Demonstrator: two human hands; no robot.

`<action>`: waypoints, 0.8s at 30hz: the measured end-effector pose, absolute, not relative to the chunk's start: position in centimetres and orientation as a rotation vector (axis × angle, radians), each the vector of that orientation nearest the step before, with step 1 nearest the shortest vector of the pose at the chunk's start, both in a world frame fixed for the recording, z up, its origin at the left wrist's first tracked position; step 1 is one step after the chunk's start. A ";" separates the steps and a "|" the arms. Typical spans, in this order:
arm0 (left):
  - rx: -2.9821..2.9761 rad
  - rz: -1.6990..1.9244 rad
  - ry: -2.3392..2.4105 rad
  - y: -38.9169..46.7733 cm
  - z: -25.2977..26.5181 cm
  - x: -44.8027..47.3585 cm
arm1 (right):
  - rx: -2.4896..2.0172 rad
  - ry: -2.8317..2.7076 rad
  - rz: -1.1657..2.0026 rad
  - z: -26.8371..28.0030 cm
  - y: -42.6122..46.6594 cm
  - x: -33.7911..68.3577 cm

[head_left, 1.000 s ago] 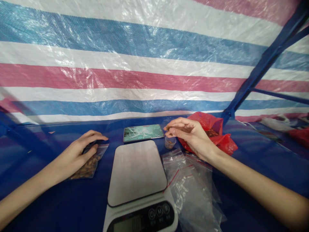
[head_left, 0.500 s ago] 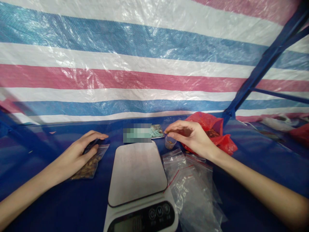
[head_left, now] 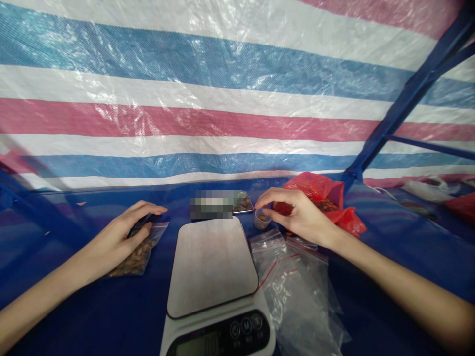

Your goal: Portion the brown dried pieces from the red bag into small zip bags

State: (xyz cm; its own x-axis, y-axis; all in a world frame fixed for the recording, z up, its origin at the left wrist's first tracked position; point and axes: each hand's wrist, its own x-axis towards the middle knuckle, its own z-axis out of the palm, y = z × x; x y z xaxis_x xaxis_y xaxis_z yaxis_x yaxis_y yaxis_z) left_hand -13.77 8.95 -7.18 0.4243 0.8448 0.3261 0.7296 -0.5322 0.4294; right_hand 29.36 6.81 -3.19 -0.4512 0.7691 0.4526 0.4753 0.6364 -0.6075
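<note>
My left hand (head_left: 124, 235) lies over a clear zip bag (head_left: 143, 257) of small brown pieces, fingers stretched out and apart, not gripping it. At the right, my right hand (head_left: 299, 210) hovers at a small clear plastic cup (head_left: 261, 222), its thumb and forefinger parted above the rim with nothing visible between them. A few brown bits sit in the cup. Just behind this hand is an open red plastic bag (head_left: 315, 183) with reddish-brown pieces inside. Between my hands stands a kitchen scale (head_left: 213, 267) with a bare pale plate; its display is dim.
Several flat zip bags (head_left: 304, 301) overlap to the right of the scale. A phone (head_left: 243, 201) lies beyond it, partly blurred out. Striped plastic sheeting (head_left: 222, 99) closes off the back, and a blue metal frame (head_left: 393, 113) slants up at the right.
My right thumb and forefinger have parted, letting go of a small brown piece over the cup, where more brown shows now. My left hand stays still.
</note>
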 end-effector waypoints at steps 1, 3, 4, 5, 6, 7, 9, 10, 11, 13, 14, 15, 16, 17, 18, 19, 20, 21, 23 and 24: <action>2.456 0.747 1.380 9.0 -7.2 -13.8 | -0.970 -2.126 0.507 -3.0 6.8 29.4; 2.457 0.734 1.383 9.0 -7.2 -13.9 | -1.010 -2.105 0.456 -2.4 6.7 29.8; 2.458 0.735 1.385 8.9 -7.2 -13.9 | -1.045 -2.085 0.419 -2.0 6.7 30.0; 2.461 0.734 1.387 8.9 -7.1 -13.9 | -1.081 -2.071 0.390 -1.5 6.7 30.4; 2.463 0.733 1.391 8.9 -7.0 -13.8 | -1.110 -2.078 0.382 -1.1 6.7 30.8; 2.467 0.729 1.394 8.8 -6.9 -13.8 | -1.129 -2.111 0.404 -0.7 6.7 31.3; 2.474 0.716 1.402 8.8 -6.6 -13.6 | -1.134 -2.237 0.524 -0.3 6.9 32.4; 2.477 0.708 1.406 8.7 -6.6 -13.6 | -1.129 -2.318 0.607 -0.4 6.9 33.0; 2.480 0.703 1.409 8.8 -6.6 -13.6 | -1.132 -2.390 0.676 -0.6 7.0 33.5; 2.482 0.709 1.411 8.9 -6.8 -13.7 | -1.164 -2.489 0.710 -1.3 7.0 34.3; 2.482 0.712 1.410 8.9 -6.9 -13.8 | -1.179 -2.523 0.678 -1.7 7.0 34.5; 2.480 0.716 1.408 9.0 -7.0 -13.9 | -1.187 -2.553 0.630 -2.1 7.0 34.7; 2.476 0.718 1.406 9.0 -7.1 -14.0 | -1.188 -2.578 0.578 -2.3 6.9 34.7; 2.472 0.713 1.404 9.0 -7.2 -14.1 | -1.187 -2.602 0.536 -2.5 6.7 34.7; 2.469 0.708 1.404 9.0 -7.1 -14.1 | -1.189 -2.627 0.511 -2.5 6.6 34.6; 2.468 0.700 1.405 9.0 -7.0 -14.0 | -1.197 -2.647 0.496 -2.5 6.4 34.4; 2.469 0.692 1.406 8.9 -6.9 -13.9 | -1.207 -2.661 0.488 -2.4 6.3 34.3; 2.472 0.685 1.406 8.8 -6.7 -13.8 | -1.219 -2.667 0.478 -2.3 6.1 34.1; 2.478 0.675 1.410 8.7 -6.3 -13.6 | -1.217 -2.669 0.468 -2.0 6.0 33.9; 2.481 0.673 1.410 8.7 -6.2 -13.5 | -1.208 -2.667 0.473 -1.9 6.1 33.9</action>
